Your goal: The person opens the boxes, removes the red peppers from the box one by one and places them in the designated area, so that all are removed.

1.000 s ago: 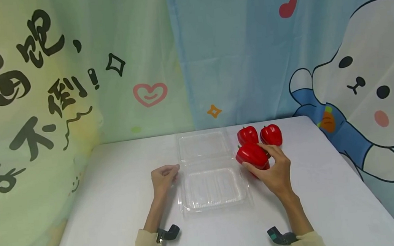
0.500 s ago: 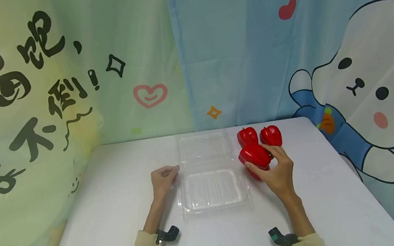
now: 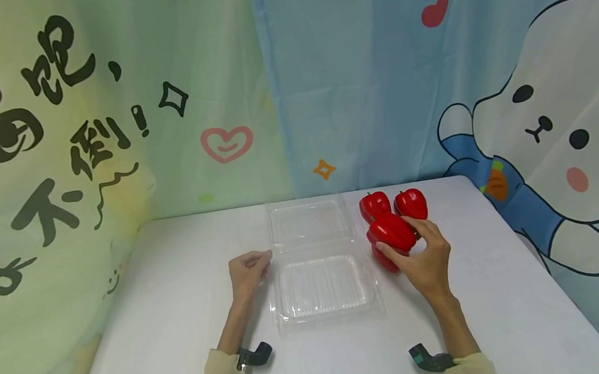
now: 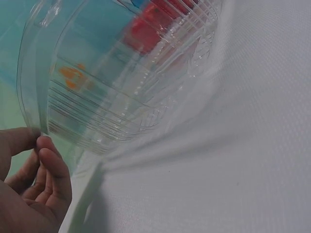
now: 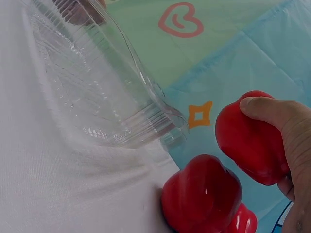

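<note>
A clear plastic clamshell box point(image 3: 323, 289) lies open on the white table, its lid folded back to the far side. My left hand point(image 3: 247, 276) pinches the box's left rim between thumb and fingers, plain in the left wrist view, where the box wall point(image 4: 97, 104) rises beside the fingertips. Right of the box, my right hand point(image 3: 429, 263) grips a red bell pepper point(image 3: 392, 230), thumb on the near side. In the right wrist view that pepper point(image 5: 250, 141) is above the table. Another red pepper point(image 3: 386, 261) sits below it, partly hidden in the head view.
Two more red peppers point(image 3: 375, 206) stand at the back of the table point(image 3: 494, 289), right of the lid. A printed cloth curtain point(image 3: 355, 90) hangs close behind the table's far edge and down its left side.
The right hand has shifted a little to the right with the bell pepper, uncovering more of the pepper below. The left hand and the box stay in place.
</note>
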Motion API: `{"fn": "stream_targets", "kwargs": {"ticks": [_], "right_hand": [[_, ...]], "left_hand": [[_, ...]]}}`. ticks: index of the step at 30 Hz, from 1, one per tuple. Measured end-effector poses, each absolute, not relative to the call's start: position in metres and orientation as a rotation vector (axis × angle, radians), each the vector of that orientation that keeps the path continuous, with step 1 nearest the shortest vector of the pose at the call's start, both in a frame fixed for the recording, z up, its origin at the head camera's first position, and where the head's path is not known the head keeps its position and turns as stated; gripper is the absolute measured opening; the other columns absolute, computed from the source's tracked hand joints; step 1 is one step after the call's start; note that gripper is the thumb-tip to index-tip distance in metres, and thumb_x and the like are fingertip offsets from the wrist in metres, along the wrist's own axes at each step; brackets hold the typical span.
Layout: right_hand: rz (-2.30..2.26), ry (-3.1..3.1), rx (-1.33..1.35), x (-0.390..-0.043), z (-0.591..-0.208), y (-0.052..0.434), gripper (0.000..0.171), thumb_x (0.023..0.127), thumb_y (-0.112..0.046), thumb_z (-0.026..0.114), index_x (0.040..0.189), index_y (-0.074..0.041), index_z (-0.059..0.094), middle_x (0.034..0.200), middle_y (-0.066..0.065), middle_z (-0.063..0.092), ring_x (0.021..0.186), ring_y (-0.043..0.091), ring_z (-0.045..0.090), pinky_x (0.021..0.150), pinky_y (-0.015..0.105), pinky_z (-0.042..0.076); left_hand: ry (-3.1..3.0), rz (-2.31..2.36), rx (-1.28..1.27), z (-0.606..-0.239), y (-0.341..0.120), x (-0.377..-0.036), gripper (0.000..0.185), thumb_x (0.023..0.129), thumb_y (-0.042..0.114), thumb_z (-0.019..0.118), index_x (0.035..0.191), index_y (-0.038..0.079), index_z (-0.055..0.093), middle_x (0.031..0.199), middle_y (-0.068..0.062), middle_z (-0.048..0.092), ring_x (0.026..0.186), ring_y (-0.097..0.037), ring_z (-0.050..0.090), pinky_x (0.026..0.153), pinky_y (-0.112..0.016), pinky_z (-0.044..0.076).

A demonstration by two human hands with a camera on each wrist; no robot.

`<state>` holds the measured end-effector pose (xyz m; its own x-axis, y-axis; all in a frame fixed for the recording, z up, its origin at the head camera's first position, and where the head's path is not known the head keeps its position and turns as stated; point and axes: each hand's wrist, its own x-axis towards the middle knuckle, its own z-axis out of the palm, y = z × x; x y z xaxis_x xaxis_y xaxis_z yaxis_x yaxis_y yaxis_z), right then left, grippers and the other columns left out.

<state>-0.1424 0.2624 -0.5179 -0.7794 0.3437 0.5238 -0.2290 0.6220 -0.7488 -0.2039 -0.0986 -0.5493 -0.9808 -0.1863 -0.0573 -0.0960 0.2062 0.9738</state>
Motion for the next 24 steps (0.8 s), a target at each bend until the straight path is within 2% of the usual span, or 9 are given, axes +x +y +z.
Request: {"fn": "stream_targets", "kwargs": {"ticks": [10,12,13,16,18,24], "right_hand": [[1.097,-2.195,-0.154,-0.140,-0.516,0.267,0.077,0.073,-0.016,0.101,0.143,-0.011,0.069,0.138,0.014,0.072,0.128,0.029,0.067,0.100,0.061,0.059],[1.090,-2.192,-0.166,-0.140,-0.518,0.269,0.077,0.074,-0.017,0.101,0.143,-0.011,0.069,0.137,0.014,0.072,0.128,0.029,0.067,0.103,0.050,0.060],[1.086,-2.191,-0.172,-0.140,-0.518,0.270,0.076,0.074,-0.017,0.101,0.143,-0.011,0.069,0.136,0.014,0.073,0.127,0.028,0.068,0.104,0.041,0.060],[1.077,-2.183,-0.189,-0.139,-0.520,0.273,0.075,0.074,-0.017,0.101,0.142,-0.010,0.070,0.135,0.015,0.073,0.126,0.027,0.067,0.102,0.016,0.051],[1.077,-2.177,-0.197,-0.138,-0.520,0.274,0.076,0.074,-0.017,0.101,0.142,-0.009,0.070,0.135,0.015,0.073,0.126,0.027,0.067,0.100,0.009,0.047],[1.080,-2.170,-0.218,-0.138,-0.521,0.275,0.075,0.076,-0.018,0.100,0.144,-0.012,0.069,0.136,0.014,0.073,0.126,0.024,0.067,0.101,0.014,0.050]], "left_hand": [[-2.384,-1.902,0.278,-0.550,-0.099,-0.205,0.023,0.096,0.023,0.083,0.095,0.000,0.081,0.075,-0.015,0.079,0.064,-0.011,0.066,0.063,-0.020,0.053],[-2.386,-1.897,0.270,-0.550,-0.098,-0.205,0.025,0.096,0.024,0.083,0.095,-0.001,0.081,0.075,-0.015,0.079,0.064,-0.011,0.066,0.062,-0.020,0.053],[-2.387,-1.896,0.267,-0.550,-0.098,-0.205,0.025,0.096,0.024,0.083,0.095,-0.001,0.081,0.074,-0.015,0.079,0.064,-0.010,0.066,0.062,-0.020,0.053],[-2.388,-1.899,0.266,-0.551,-0.097,-0.206,0.024,0.096,0.023,0.083,0.095,-0.001,0.081,0.074,-0.015,0.079,0.063,-0.010,0.066,0.062,-0.020,0.053],[-2.390,-1.907,0.267,-0.550,-0.097,-0.205,0.024,0.096,0.023,0.083,0.096,-0.001,0.081,0.074,-0.015,0.079,0.063,-0.010,0.066,0.062,-0.020,0.053],[-2.382,-1.916,0.291,-0.548,-0.098,-0.205,0.024,0.097,0.023,0.082,0.096,-0.001,0.081,0.077,-0.016,0.079,0.066,-0.011,0.067,0.064,-0.020,0.054]]}}
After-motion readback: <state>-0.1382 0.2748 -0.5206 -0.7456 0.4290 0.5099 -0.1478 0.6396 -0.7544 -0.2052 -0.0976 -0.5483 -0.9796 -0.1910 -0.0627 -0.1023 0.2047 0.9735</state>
